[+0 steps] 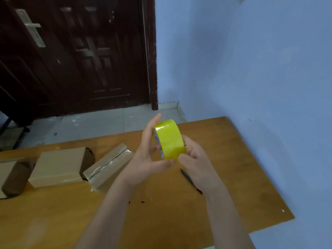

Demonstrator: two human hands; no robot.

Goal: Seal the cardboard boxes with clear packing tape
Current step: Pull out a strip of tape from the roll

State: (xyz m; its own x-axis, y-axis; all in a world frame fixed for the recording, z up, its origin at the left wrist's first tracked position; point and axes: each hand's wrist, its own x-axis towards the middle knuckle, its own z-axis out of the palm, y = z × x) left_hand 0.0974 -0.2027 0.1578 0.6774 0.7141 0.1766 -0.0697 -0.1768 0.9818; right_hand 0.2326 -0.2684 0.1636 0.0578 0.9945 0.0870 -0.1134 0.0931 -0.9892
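Both hands hold the tape roll (169,141), left hand (149,155) cradling, right hand (193,157) pinching its rim; light, rigid, slick; best gripped through the core.

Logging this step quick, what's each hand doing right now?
Left hand: holds the tape roll.
Right hand: fingers curled on the roll's edge.
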